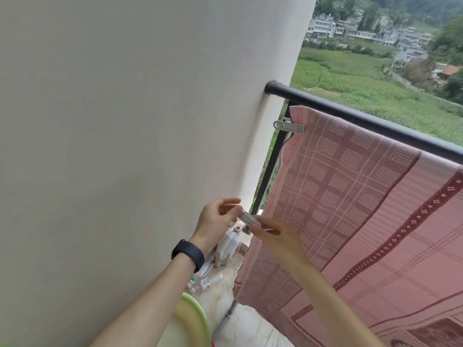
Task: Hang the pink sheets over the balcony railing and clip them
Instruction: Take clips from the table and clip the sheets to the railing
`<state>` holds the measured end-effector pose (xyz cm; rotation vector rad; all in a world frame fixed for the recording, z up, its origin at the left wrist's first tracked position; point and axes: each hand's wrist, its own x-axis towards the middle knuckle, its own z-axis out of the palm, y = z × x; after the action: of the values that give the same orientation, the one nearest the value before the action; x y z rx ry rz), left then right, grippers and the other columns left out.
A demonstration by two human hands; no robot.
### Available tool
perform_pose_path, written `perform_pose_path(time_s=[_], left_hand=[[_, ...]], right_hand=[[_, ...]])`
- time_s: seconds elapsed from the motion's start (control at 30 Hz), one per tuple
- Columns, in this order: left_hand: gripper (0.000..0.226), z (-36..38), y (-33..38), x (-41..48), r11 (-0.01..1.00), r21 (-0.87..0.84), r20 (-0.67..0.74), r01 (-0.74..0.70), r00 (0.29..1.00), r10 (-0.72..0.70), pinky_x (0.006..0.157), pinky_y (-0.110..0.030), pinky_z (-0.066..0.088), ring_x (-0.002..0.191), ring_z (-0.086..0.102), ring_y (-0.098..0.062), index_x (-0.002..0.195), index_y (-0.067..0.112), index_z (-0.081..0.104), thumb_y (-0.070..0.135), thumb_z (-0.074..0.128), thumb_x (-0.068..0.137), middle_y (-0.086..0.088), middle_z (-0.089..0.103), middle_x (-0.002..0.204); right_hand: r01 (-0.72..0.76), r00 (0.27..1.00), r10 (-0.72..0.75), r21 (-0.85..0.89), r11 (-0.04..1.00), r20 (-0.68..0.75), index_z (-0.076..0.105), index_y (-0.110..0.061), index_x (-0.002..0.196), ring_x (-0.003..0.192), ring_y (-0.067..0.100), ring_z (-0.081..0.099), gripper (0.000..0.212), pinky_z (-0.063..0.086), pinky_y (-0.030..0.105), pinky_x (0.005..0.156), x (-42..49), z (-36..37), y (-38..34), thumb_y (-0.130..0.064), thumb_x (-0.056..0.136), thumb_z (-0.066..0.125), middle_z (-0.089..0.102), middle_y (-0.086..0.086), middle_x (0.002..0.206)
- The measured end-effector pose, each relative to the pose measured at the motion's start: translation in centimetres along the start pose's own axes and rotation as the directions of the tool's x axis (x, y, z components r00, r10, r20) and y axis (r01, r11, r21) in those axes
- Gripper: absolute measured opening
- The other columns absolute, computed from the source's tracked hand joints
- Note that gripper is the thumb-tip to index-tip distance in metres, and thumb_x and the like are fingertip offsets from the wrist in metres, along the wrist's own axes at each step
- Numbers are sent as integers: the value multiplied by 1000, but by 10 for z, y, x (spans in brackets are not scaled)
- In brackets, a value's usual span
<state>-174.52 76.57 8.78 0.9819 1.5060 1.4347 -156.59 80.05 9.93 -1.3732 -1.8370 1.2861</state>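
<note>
A pink checked sheet (350,201) with a dark red patterned band hangs over the black balcony railing (375,121). One grey clip (289,126) is fastened on the sheet's upper left corner, just below the rail. A second grey clip (249,219) is held low in front of the wall, between both hands. My left hand (216,221), with a black band on its wrist, touches the clip's left end with its fingertips. My right hand (278,237) pinches the clip's right end, in front of the sheet's left edge.
A white wall (137,121) fills the left side. On the floor below the hands stand a white jug (229,246), small bottles (203,283) and a green basin (195,316). A black railing post (270,171) runs down beside the wall. Fields and houses lie beyond.
</note>
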Motion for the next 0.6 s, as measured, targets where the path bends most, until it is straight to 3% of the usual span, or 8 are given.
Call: perform_pose_path(time_s=[0.07, 0.2, 0.33, 0.4, 0.47, 0.6], left_hand=[[23, 5, 0, -1, 996, -79, -56, 48, 997, -53, 63, -12, 48, 77, 67, 0, 108, 23, 68, 32, 72, 87, 5, 74, 93], [22, 14, -10, -8, 984, -151, 59, 93, 995, -85, 67, -10, 49, 82, 70, 1, 105, 18, 74, 29, 74, 86, 3, 77, 91], [21, 11, -32, -5, 981, -150, 15, 126, 992, -125, 81, -25, 55, 94, 70, -8, 101, 21, 74, 32, 77, 82, 5, 76, 95], [19, 7, -44, -1, 978, -149, -5, 147, 989, -149, 86, -31, 56, 95, 71, -12, 100, 20, 74, 28, 77, 83, 2, 76, 96], [22, 5, -55, -3, 979, -138, -33, 152, 987, -158, 86, -28, 56, 95, 71, -11, 101, 18, 74, 28, 76, 81, 1, 76, 97], [17, 1, -77, -10, 976, -121, -56, 183, 980, -191, 72, -16, 49, 93, 69, -7, 103, 25, 73, 27, 72, 86, 5, 75, 102]], right_hand=[[-28, 999, 34, 151, 988, -41, 75, -37, 107, 87, -6, 68, 24, 53, 22, 83, 6, 1, 0, -41, 83, 77, 75, -21, 95], [-96, 991, 123, 365, 926, -52, 77, -23, 104, 88, 7, 73, 26, 57, 18, 76, 15, 6, 2, -29, 80, 82, 78, -7, 92], [-176, 984, 152, 373, 911, 93, 78, -16, 105, 92, 17, 73, 43, 58, 32, 89, 20, 16, 12, -40, 69, 83, 78, 4, 95], [-201, 979, 173, 354, 913, 109, 80, -17, 100, 87, 15, 73, 36, 58, 35, 92, 25, 22, 21, -36, 71, 85, 78, 4, 91], [-230, 972, 196, 334, 914, 133, 81, -19, 98, 89, 14, 73, 28, 57, 35, 93, 30, 29, 28, -29, 73, 86, 78, 1, 91], [-217, 974, 192, 262, 940, 121, 78, -16, 104, 90, 17, 75, 31, 60, 34, 87, 33, 45, 38, -23, 75, 86, 79, 1, 91]])
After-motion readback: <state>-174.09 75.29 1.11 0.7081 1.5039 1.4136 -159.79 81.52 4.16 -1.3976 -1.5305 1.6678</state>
